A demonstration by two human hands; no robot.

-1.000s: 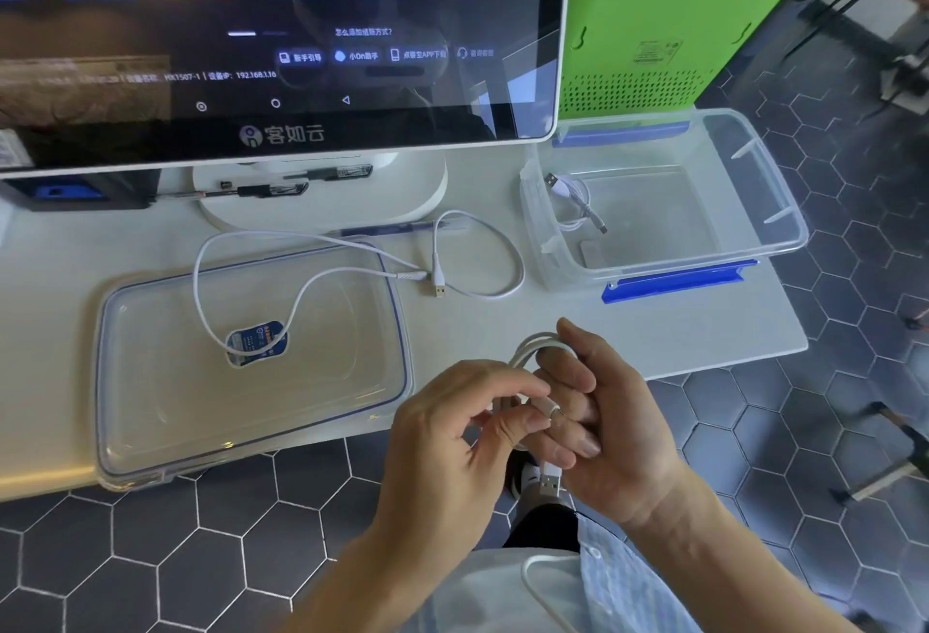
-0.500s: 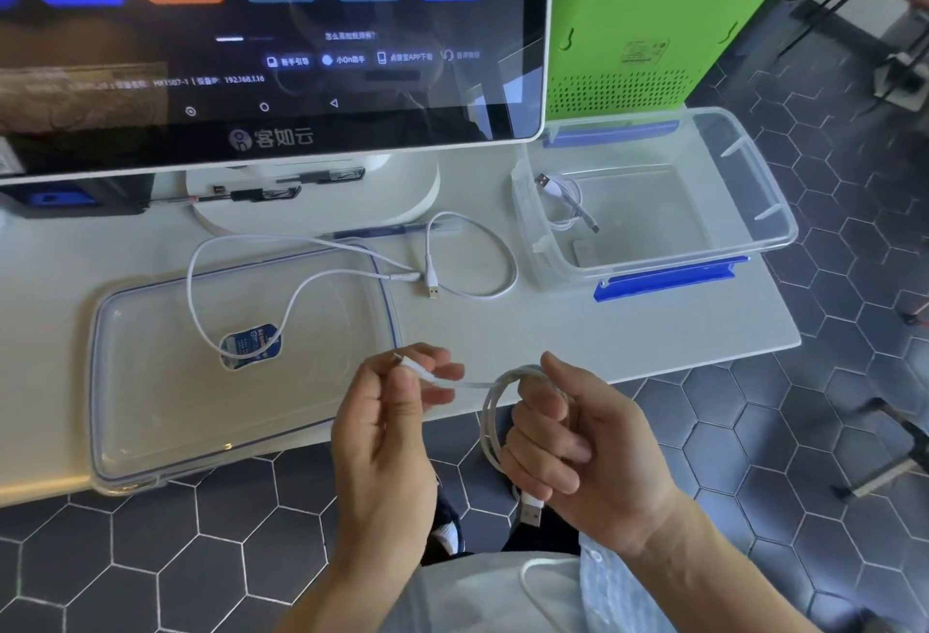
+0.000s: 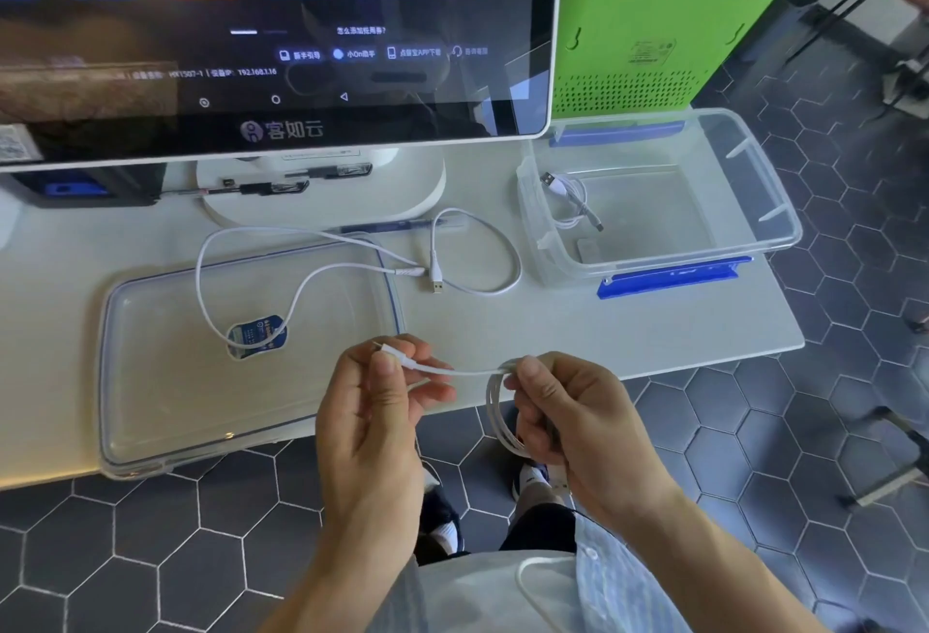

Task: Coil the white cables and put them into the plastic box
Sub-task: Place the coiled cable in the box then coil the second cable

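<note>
While the right hand (image 3: 568, 411) grips a coiled white cable (image 3: 497, 411) at the table (image 3: 603, 330) edge, the left hand (image 3: 382, 391) pinches its free end. A coiled cable (image 3: 570, 200) lies in the plastic box (image 3: 774, 225); another cable (image 3: 301, 275) lies loose across the lid (image 3: 151, 406).

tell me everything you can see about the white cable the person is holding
The cable in hand is thin, white and smooth, likely rubbery plastic. Most of it is wound into a few loose loops hanging from the right hand, which grips their top. A short straight tail runs to the left hand, which pinches it near its small connector end. It hangs at the table's front edge, touching only the hands.
</note>
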